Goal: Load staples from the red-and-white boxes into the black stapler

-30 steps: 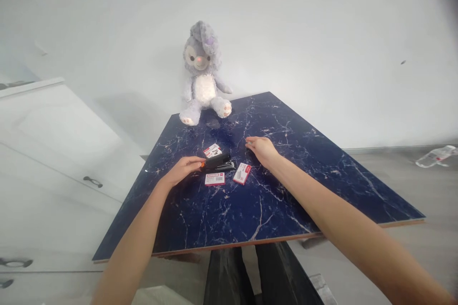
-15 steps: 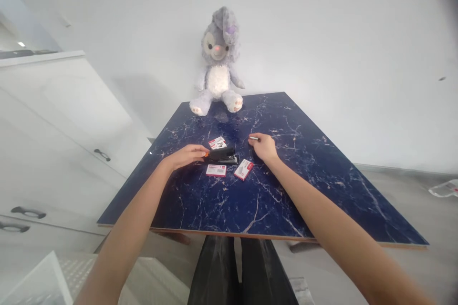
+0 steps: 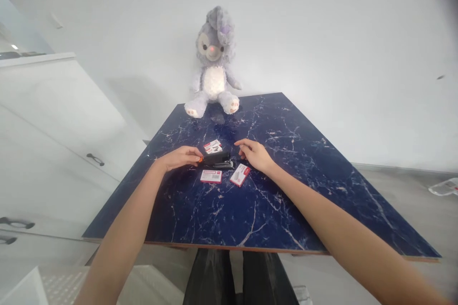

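**On the blue marble table (image 3: 286,190), both hands at a stapler (image 3: 217,159)**

Both forearms stretch forward, low over the top. The left hand (image 3: 181,157) pinches the orange rear end of the black stapler, which lies flat among three red-and-white staple boxes (image 3: 211,176). The right hand (image 3: 253,155), fingers loosely curled, sits just beside its front; whether it grips anything cannot be told.

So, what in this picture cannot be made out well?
Head view only.
Print on the small boxes: too small to read.
Back end of the stapler: mostly covered by the left hand, grip unclear.
Whether the right hand holds anything: its curled fingers hide it.
Dark shapes under the table: cut off by the lower edge.
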A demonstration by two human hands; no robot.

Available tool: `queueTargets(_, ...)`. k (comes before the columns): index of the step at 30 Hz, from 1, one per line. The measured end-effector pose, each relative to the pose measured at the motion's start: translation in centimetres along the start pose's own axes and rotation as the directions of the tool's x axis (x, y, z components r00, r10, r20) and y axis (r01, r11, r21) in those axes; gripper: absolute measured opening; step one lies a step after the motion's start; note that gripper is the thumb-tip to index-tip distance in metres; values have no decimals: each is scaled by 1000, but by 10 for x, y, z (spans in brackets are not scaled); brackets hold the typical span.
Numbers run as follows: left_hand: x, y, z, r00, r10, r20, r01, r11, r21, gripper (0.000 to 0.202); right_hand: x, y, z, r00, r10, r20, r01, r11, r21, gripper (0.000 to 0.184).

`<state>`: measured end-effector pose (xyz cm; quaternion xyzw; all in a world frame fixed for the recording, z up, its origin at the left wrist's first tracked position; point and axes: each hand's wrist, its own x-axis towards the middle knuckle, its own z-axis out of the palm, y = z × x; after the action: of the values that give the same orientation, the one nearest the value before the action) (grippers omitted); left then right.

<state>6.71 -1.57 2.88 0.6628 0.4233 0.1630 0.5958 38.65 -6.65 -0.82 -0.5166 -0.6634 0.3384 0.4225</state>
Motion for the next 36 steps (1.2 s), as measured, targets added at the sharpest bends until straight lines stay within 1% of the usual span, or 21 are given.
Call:
queueTargets(1,0,0,1,1000,4,-2,-4,1000,6,26,-2,-3,0,999,-6,31,6,1000,-4,29)
queueTargets(3,0,1,2,1000,3,-1,-3,1000,14,25,-7,-11,0,989,-20,145,23,1000,-15,28)
queueTargets(5,0,2,2,1000,2,2,-2,1000,16,25,-13,-16,1,965,-62,254,73,997,-31,38)
queueTargets(6,0,1,2,1000,4,4,-4,1000,20,25,-15,-18,2,958,-89,272,103,994,-38,40)
queueTargets(7,0,1,2,1000,11,4,-11,1000,26,25,-17,-19,3,959,-115,261,131,990,-47,40)
queueTargets(9,0,0,3,999,35,-4,-35,998,46,25,-20,-19,7,967,-157,200,174,982,-69,31)
queueTargets(12,0,-1,4,998,58,-21,-57,997,54,25,-19,-19,11,973,-174,152,195,971,-139,20)
queueTargets(14,0,-2,5,998,61,-26,-60,997,44,25,-17,-20,7,973,-160,166,190,965,-181,18)
queueTargets(17,-1,-2,6,998,62,-24,-61,997,48,25,-14,-18,-3,974,-148,172,180,964,-194,15)
queueTargets(20,0,-3,6,997,67,-39,-65,997,51,25,-13,-14,-10,974,-168,153,193,967,-168,23)
queueTargets(22,0,-3,7,997,68,-47,-66,997,34,26,-14,-12,-6,975,-161,154,184,971,-153,29)
queueTargets(23,0,-3,7,997,66,-46,-65,998,24,26,-16,-12,-2,978,-146,148,169,973,-157,29)
queueTargets(26,0,-3,8,997,59,-45,-59,998,-2,28,-19,-16,11,989,-107,106,125,976,-180,19)
queueTargets(28,-1,-2,8,997,63,-47,-63,998,-1,28,-19,-19,12,987,-113,112,134,971,-200,17)
queueTargets(30,-2,-2,8,996,76,-53,-76,997,8,28,-16,-19,1,977,-132,168,170,957,-234,18)
queueTargets(32,-2,-3,8,995,81,-58,-80,997,12,28,-12,-15,-18,968,-133,212,189,943,-272,20)
queueTargets(33,-2,-3,8,995,80,-62,-79,997,11,28,-10,-11,-29,972,-124,201,180,940,-291,21)
queueTargets(36,-2,-4,8,995,75,-71,-75,997,4,28,-2,7,-55,996,-68,51,81,936,-343,17)
